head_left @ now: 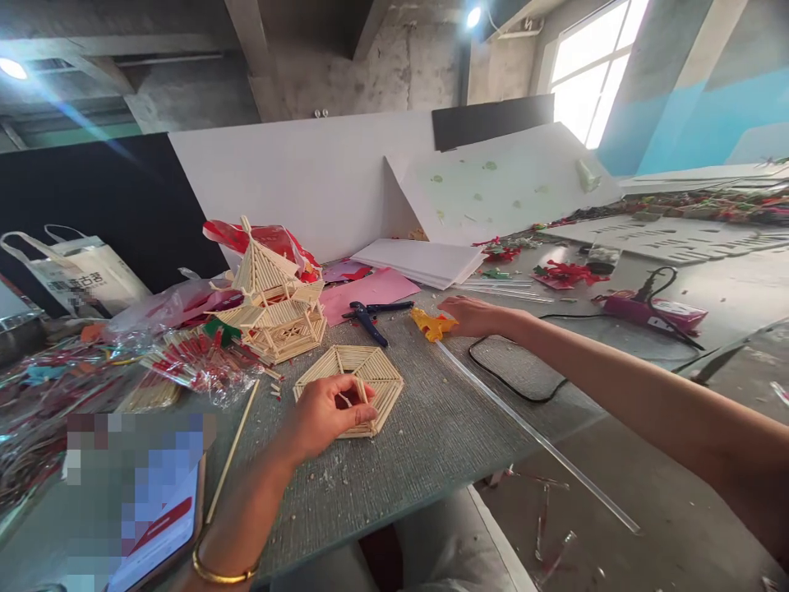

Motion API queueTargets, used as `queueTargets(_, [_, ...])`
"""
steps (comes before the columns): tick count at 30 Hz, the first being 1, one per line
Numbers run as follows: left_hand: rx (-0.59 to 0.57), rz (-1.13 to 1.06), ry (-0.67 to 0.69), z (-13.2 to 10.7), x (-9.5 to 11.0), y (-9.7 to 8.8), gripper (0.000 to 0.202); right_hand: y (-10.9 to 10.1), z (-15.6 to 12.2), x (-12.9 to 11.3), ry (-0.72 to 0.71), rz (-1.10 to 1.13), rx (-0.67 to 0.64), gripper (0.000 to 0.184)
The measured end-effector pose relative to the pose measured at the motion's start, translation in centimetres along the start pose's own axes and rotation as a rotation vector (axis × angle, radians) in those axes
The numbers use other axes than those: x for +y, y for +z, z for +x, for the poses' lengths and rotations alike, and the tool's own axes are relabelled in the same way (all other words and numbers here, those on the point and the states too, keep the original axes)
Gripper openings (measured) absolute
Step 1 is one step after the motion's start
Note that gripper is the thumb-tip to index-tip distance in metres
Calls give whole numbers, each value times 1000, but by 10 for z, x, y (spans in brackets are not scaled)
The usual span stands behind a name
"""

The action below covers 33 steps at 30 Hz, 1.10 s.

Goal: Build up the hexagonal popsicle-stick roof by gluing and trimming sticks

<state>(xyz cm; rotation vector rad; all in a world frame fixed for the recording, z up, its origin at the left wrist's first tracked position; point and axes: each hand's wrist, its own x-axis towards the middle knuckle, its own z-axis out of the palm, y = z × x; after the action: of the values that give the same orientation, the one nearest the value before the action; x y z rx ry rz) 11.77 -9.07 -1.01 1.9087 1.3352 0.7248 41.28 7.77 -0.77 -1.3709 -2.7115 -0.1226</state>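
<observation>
My left hand [333,411] is closed in a pinch on a short wooden stick [361,390], low over a flat many-sided panel of wooden sticks [387,386]. The panel lies on the table, partly covered by this hand. My right hand [472,316] reaches out and is closed at the right end of a yellow hot glue gun [432,325]; its fingers are partly hidden. A long clear glue stick [536,436] runs from the gun back past the table edge. Behind the panel stands a pagoda-like stick model [271,300] with a pointed roof.
Dark blue-handled cutters [373,321] lie behind the panel. A phone [163,514] and a long stick [234,448] are at left, beside bagged sticks [209,362]. A black cord [518,390] loops near a pink power strip [653,312]. White boards [419,259] lie at the back.
</observation>
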Motion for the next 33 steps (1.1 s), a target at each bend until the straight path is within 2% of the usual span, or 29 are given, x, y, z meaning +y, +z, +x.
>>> queueTargets(4, [8,-38,24,1,3,-7,27,10,4,0,40,-85,-151,26])
queueTargets(13, [6,-89,34,0,8,-8,18,13,10,-1,13,-75,-195,39])
queueTargets(24, [-5,-42,53,3,0,-3,17,13,10,-7,-27,-115,-143,28])
queueTargets(29, [-13,-38,56,1,2,-3,16,18,10,-4,-87,-97,-72,25])
queueTargets(33, [-11,-28,53,-1,5,-3,16,15,0,-4,-82,-36,8,26])
